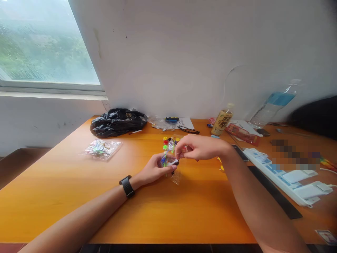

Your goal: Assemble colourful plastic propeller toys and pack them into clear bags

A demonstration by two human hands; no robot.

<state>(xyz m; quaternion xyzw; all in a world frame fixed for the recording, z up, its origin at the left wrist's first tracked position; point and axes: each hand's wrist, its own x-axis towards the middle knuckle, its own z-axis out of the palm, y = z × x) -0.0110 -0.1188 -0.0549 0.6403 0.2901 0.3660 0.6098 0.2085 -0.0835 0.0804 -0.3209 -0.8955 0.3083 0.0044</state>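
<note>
My left hand (154, 170), with a black band on its wrist, is closed around a small clear plastic bag (176, 177). Blue, green and white bits show in or against the plastic, and a small black-and-white piece (174, 162) lies by the thumb. From the right, my right hand (196, 147) reaches over, its thumb and fingers pinched together just above that piece. What the pinch holds is too small to make out. Behind the hands stand little red, yellow and green round parts (165, 142), partly hidden by the right hand.
To the left lies a clear bag of small parts (102, 149). Along the wall are a black plastic bag (116, 123), glasses (188, 130) and a yellow-labelled bottle (222, 120). A power strip (276, 175), a phone (240, 153) and a large clear bottle (272, 105) occupy the right.
</note>
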